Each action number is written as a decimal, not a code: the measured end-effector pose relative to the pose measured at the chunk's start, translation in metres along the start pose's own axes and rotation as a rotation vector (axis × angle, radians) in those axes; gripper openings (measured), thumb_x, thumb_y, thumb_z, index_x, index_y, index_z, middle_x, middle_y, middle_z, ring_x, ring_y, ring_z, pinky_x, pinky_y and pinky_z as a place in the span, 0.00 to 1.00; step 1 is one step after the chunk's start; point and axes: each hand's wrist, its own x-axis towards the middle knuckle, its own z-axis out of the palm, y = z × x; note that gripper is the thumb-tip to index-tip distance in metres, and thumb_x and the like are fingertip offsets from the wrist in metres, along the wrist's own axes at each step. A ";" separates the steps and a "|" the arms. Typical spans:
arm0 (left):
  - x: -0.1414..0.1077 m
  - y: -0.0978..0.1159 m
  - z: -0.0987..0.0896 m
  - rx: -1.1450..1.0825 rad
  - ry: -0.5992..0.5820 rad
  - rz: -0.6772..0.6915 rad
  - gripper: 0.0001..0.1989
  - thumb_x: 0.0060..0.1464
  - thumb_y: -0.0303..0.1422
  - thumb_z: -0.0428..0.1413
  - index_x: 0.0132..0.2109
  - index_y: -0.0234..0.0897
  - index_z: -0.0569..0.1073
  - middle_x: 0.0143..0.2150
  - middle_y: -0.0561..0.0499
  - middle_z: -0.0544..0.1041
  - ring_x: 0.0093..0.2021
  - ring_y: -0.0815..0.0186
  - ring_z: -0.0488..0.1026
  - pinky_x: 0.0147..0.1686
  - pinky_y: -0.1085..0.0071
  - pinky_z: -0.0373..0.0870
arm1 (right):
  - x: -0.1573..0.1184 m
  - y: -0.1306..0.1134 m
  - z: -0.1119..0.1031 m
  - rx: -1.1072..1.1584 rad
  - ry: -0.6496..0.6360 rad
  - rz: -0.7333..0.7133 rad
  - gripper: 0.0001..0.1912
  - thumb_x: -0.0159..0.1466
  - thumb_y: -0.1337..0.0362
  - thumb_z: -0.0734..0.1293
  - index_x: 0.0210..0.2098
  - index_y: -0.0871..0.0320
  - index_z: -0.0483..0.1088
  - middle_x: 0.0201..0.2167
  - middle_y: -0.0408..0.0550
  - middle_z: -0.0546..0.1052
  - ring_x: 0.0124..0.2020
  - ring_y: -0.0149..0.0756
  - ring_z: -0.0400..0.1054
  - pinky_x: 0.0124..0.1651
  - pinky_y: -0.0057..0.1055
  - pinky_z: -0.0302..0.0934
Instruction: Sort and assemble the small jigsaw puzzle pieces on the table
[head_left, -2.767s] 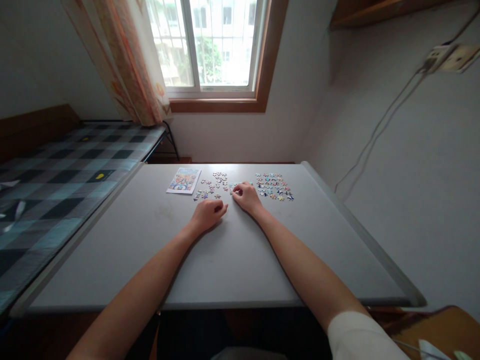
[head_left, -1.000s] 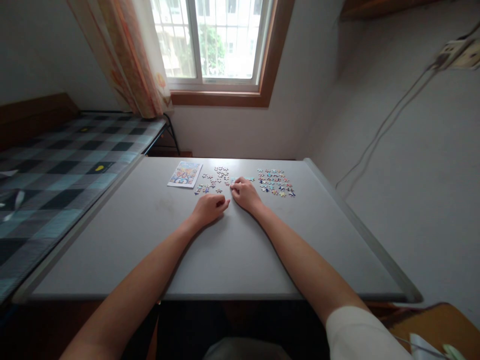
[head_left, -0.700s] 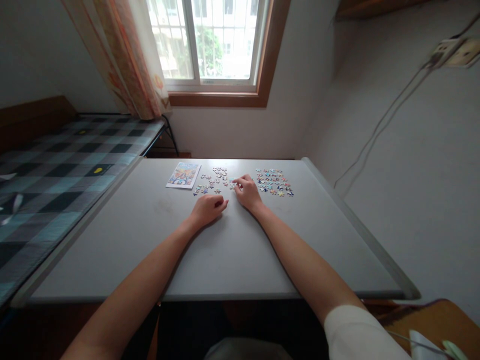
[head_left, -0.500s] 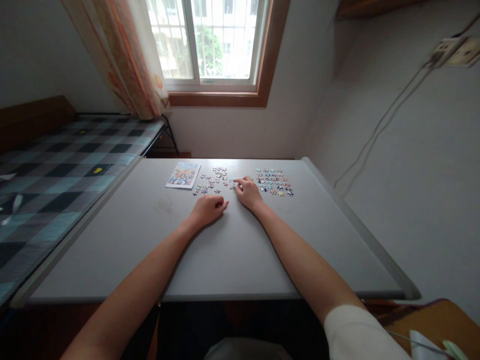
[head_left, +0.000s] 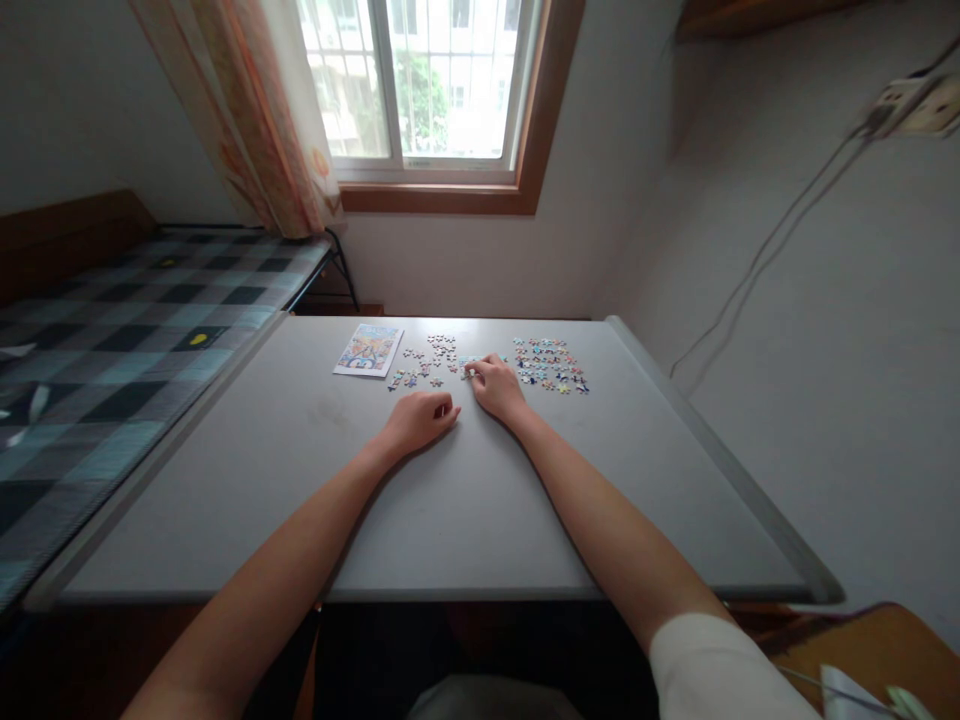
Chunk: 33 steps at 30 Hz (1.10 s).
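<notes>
My right hand (head_left: 496, 388) rests on the table with its fingers bent, the fingertips pressed on a small jigsaw puzzle piece (head_left: 468, 375). Just beyond those fingers lies a light-blue joined strip of puzzle (head_left: 466, 360), partly covered by the hand. My left hand (head_left: 421, 420) lies nearer to me, curled into a loose fist with no object showing in it. Loose puzzle pieces (head_left: 424, 370) are scattered beyond the left hand. To the right, more puzzle pieces (head_left: 551, 362) lie in rough rows.
A printed picture sheet (head_left: 368, 351) lies on the grey-white table (head_left: 262, 480) left of the pieces. A bed with a checked cover (head_left: 112, 330) stands along the left side. A wall with a hanging cable (head_left: 739, 275) is on the right. A window (head_left: 450, 90) is ahead.
The fingers of my right hand have bent inward slightly and drawn a little closer to me over the light-blue puzzle area. My left hand has hardly moved.
</notes>
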 end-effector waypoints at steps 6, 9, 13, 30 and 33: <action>0.000 -0.001 0.000 0.012 -0.003 0.001 0.14 0.54 0.41 0.50 0.26 0.38 0.69 0.21 0.53 0.70 0.21 0.71 0.59 0.24 0.73 0.48 | 0.000 0.001 0.001 -0.021 0.009 -0.006 0.15 0.60 0.69 0.60 0.43 0.54 0.75 0.39 0.50 0.71 0.39 0.38 0.65 0.46 0.35 0.57; 0.000 -0.001 0.001 0.014 -0.003 0.001 0.14 0.54 0.41 0.50 0.26 0.38 0.70 0.21 0.53 0.70 0.21 0.71 0.60 0.25 0.73 0.49 | 0.000 0.001 0.002 -0.028 0.009 -0.009 0.14 0.61 0.68 0.61 0.42 0.54 0.75 0.39 0.50 0.71 0.39 0.38 0.65 0.46 0.34 0.57; 0.000 -0.001 0.001 0.012 -0.002 0.000 0.14 0.54 0.41 0.50 0.26 0.38 0.70 0.21 0.53 0.70 0.21 0.71 0.60 0.25 0.73 0.49 | 0.000 0.001 0.002 -0.032 -0.003 -0.009 0.14 0.60 0.68 0.61 0.43 0.53 0.75 0.38 0.50 0.71 0.39 0.38 0.65 0.46 0.34 0.57; 0.000 0.000 -0.001 0.033 -0.035 -0.010 0.16 0.56 0.42 0.47 0.27 0.37 0.69 0.23 0.53 0.71 0.22 0.71 0.60 0.25 0.73 0.49 | 0.000 -0.003 -0.002 -0.080 -0.063 0.004 0.16 0.61 0.66 0.59 0.45 0.53 0.73 0.37 0.48 0.73 0.41 0.37 0.64 0.47 0.33 0.54; 0.001 0.000 -0.001 0.033 -0.036 -0.005 0.16 0.56 0.42 0.47 0.27 0.37 0.70 0.23 0.53 0.71 0.22 0.71 0.61 0.25 0.73 0.49 | 0.000 -0.003 -0.002 -0.077 -0.055 -0.001 0.16 0.61 0.66 0.59 0.44 0.53 0.73 0.37 0.48 0.73 0.40 0.37 0.64 0.46 0.33 0.54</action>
